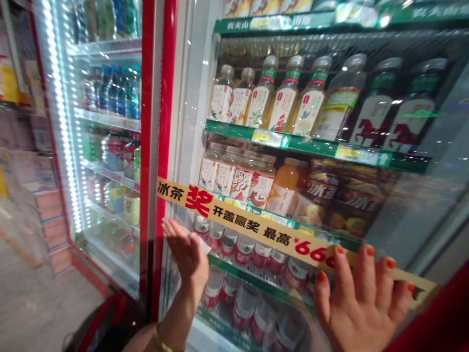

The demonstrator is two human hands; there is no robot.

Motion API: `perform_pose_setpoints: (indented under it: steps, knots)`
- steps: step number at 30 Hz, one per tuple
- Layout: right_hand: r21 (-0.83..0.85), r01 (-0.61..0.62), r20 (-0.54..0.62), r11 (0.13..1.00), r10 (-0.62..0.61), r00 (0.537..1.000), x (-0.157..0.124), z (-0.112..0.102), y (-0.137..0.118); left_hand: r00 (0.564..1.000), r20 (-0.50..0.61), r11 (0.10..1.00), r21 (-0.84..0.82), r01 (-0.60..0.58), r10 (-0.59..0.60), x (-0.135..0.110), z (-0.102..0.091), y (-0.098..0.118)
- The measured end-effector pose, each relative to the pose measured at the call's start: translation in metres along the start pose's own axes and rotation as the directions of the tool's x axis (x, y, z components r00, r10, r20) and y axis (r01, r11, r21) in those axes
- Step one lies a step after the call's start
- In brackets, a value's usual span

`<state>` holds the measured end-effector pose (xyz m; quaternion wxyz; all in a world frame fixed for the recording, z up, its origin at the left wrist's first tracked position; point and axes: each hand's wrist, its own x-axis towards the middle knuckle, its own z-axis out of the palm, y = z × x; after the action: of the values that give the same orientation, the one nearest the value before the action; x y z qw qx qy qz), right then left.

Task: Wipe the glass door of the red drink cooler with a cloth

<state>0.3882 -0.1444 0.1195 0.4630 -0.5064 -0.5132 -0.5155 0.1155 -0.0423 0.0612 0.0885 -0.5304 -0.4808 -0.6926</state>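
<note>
Fingers stretched upward, my left hand (187,252) is at the left edge of a glass cooler door, by the red frame (166,122). A thin white sheet (202,243), like a tissue or wipe, sticks out from under its thumb side; the palm holds it at the glass. My right hand (361,308), with orange nails, is open and spread flat at the door on the lower right. Its fingertips overlap a yellow strip (238,217) with printed characters that runs slantwise across the glass. The right palm's underside is hidden.
Behind the glass, bottled drinks (282,107) stand on green-edged shelves (315,144). To the left is another lit cooler (110,117) with bottles and cans. Stacked cartons (53,220) stand on the floor at far left. A dark bag with red trim (102,325) lies low by the cooler.
</note>
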Motion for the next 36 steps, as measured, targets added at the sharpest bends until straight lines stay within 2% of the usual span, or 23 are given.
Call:
perform_pose_setpoints:
  steps: [1, 3, 4, 6, 7, 8, 9, 12, 14, 15, 17, 19, 21, 22, 23, 24, 27, 28, 30, 32, 33, 34, 36]
  knots:
    - [-0.004, 0.002, 0.001, 1.0, -0.002, 1.0, 0.0, 0.0, 0.0, 1.0, -0.009, 1.0, 0.008, -0.025, 0.025, 0.006, 0.006, 0.016]
    - [-0.005, 0.004, 0.009, 1.0, -0.004, 1.0, 0.001, -0.001, 0.0, 0.977, 0.049, 0.977, 0.05, -0.208, 0.206, -0.008, 0.017, 0.051]
    - [-0.001, 0.003, 0.017, 1.0, -0.003, 1.0, 0.001, -0.002, 0.0, 0.927, 0.105, 0.929, 0.053, -0.366, 0.359, -0.024, 0.021, 0.065]
    - [0.01, -0.005, 0.027, 1.0, 0.004, 1.0, 0.001, -0.003, 0.0, 0.774, 0.187, 0.782, 0.048, -0.622, 0.604, -0.061, 0.021, 0.072]
    - [0.016, -0.009, 0.029, 1.0, 0.009, 1.0, 0.001, -0.003, 0.0, 0.712, 0.211, 0.721, 0.047, -0.692, 0.67, -0.075, 0.018, 0.065]
    - [0.021, -0.014, 0.029, 1.0, 0.013, 0.999, 0.0, -0.003, 0.0, 0.693, 0.219, 0.7, 0.055, -0.712, 0.687, -0.082, 0.013, 0.053]
    - [0.024, -0.018, 0.028, 1.0, 0.017, 0.999, 0.0, -0.003, 0.0, 0.724, 0.214, 0.728, 0.072, -0.682, 0.656, -0.081, 0.007, 0.038]
    - [0.018, -0.015, 0.028, 1.0, 0.015, 0.999, -0.002, -0.002, -0.001, 0.933, 0.085, 0.927, 0.113, -0.357, 0.348, -0.035, -0.002, 0.011]
    - [0.004, -0.008, 0.032, 1.0, 0.008, 0.999, -0.002, -0.001, 0.0, 0.986, -0.021, 0.982, 0.087, -0.166, 0.168, 0.001, 0.004, 0.024]
    - [-0.002, -0.004, 0.034, 1.0, 0.004, 0.999, -0.002, -0.001, 0.0, 0.987, -0.034, 0.985, 0.078, -0.154, 0.157, 0.012, 0.009, 0.039]
    - [-0.009, 0.006, 0.039, 1.0, -0.006, 0.999, -0.002, -0.001, 0.001, 0.946, 0.041, 0.942, 0.094, -0.323, 0.321, 0.011, 0.021, 0.074]
    - [-0.011, 0.018, 0.039, 1.0, -0.018, 0.999, -0.001, -0.002, 0.002, 0.811, 0.153, 0.809, 0.091, -0.58, 0.564, -0.014, 0.026, 0.097]
    - [-0.009, 0.026, 0.029, 1.0, -0.026, 0.999, 0.0, -0.002, 0.002, 0.678, 0.194, 0.679, 0.069, -0.731, 0.709, -0.045, 0.023, 0.092]
    - [-0.006, 0.027, 0.024, 1.0, -0.027, 0.999, 0.0, -0.002, 0.002, 0.657, 0.189, 0.658, 0.067, -0.75, 0.729, -0.054, 0.018, 0.08]
    - [-0.004, 0.026, 0.021, 1.0, -0.026, 0.999, 0.0, -0.002, 0.002, 0.675, 0.171, 0.674, 0.074, -0.735, 0.718, -0.057, 0.011, 0.063]
    - [-0.003, 0.024, 0.023, 1.0, -0.023, 0.999, -0.001, -0.001, 0.002, 0.724, 0.146, 0.719, 0.092, -0.689, 0.674, -0.052, 0.003, 0.044]
    - [-0.014, 0.023, 0.032, 1.0, -0.022, 0.999, -0.001, 0.0, 0.001, 0.908, 0.014, 0.898, 0.141, -0.417, 0.419, -0.003, -0.012, 0.007]
    - [-0.022, 0.027, 0.034, 0.999, -0.026, 0.999, -0.001, 0.0, 0.0, 0.94, -0.031, 0.933, 0.138, -0.332, 0.339, 0.016, -0.011, 0.006]
    - [-0.041, 0.039, 0.036, 0.998, -0.038, 0.999, -0.001, 0.0, 0.001, 0.968, -0.061, 0.966, 0.106, -0.236, 0.243, 0.038, -0.001, 0.024]
    - [-0.059, 0.051, 0.048, 0.997, -0.048, 0.998, -0.001, -0.001, 0.002, 0.962, -0.001, 0.96, 0.061, -0.272, 0.272, 0.028, 0.013, 0.054]
    - [-0.065, 0.056, 0.055, 0.996, -0.052, 0.997, 0.0, -0.002, 0.002, 0.936, 0.05, 0.936, 0.039, -0.349, 0.347, 0.012, 0.019, 0.067]
    - [-0.069, 0.061, 0.06, 0.996, -0.057, 0.997, 0.0, -0.002, 0.003, 0.882, 0.1, 0.885, 0.018, -0.464, 0.46, -0.009, 0.022, 0.074]
    - [-0.063, 0.062, 0.056, 0.996, -0.059, 0.997, 0.0, -0.003, 0.003, 0.7, 0.176, 0.711, -0.003, -0.703, 0.692, -0.05, 0.021, 0.068]
